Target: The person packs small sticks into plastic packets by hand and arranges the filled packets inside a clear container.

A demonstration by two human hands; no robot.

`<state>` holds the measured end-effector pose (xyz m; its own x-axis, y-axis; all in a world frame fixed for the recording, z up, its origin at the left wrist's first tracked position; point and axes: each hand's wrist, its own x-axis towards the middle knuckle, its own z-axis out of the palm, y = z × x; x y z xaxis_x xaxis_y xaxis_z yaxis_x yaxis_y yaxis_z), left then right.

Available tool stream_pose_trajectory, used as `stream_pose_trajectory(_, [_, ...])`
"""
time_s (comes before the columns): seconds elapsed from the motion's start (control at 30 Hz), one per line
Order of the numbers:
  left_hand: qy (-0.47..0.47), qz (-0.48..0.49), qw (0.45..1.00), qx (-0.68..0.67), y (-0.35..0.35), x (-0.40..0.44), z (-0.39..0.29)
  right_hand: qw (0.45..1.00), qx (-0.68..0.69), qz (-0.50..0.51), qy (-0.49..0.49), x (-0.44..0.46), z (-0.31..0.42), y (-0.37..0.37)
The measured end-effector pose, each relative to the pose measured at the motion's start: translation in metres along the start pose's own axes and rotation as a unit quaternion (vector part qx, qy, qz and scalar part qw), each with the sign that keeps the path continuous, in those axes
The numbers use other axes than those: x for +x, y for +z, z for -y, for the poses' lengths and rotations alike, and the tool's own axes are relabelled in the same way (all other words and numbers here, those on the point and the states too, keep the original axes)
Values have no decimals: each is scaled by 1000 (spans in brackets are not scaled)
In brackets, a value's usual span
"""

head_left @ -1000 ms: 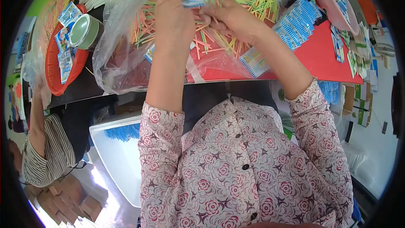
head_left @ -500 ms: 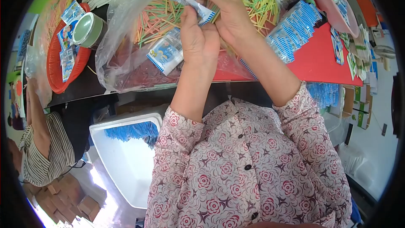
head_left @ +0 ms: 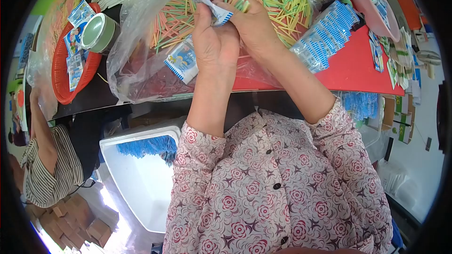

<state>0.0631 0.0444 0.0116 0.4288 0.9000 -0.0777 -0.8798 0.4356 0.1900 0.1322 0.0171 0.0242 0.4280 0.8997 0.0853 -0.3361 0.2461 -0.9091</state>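
Over the stick pile [head_left: 287,2] on the red counter [head_left: 351,71], my left hand [head_left: 214,42] pinches a blue-and-white packet [head_left: 214,8] — seemingly to steady it — while my right hand [head_left: 256,27] curls round a short stick bunch [head_left: 241,3], probably to keep it together beside the packet.

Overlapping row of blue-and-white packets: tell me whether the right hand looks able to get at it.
Probably yes: the row of packets lies beside the right hand and nothing appears to cover it, though that hand holds sticks.
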Motion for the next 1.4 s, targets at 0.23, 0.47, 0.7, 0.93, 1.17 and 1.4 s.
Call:
stream_pose_trajectory(0.23, [54,38,978,200,-12,-6,-17,1000,25,4,15,-3,20,-33])
stream_pose_trajectory(0.47, [154,116,795,575,-12,-28,-48,957,-276,20,81,-6,65,-33])
stream_pose_trajectory(0.7, [205,174,678,684,-22,-31,-57,886,-425,183,24,-2,71,-43])
stream_pose_trajectory(0.93, [276,292,574,714,-8,-29,-62,770,-568,275,93,-2,83,-31])
stream_pose_trajectory(1.17, [357,311,484,736,-6,-27,-66,816,-508,241,136,-11,76,-25])
stream_pose_trajectory(1.4, [283,251,601,704,-16,-31,-65,843,-480,221,99,-13,61,-26])
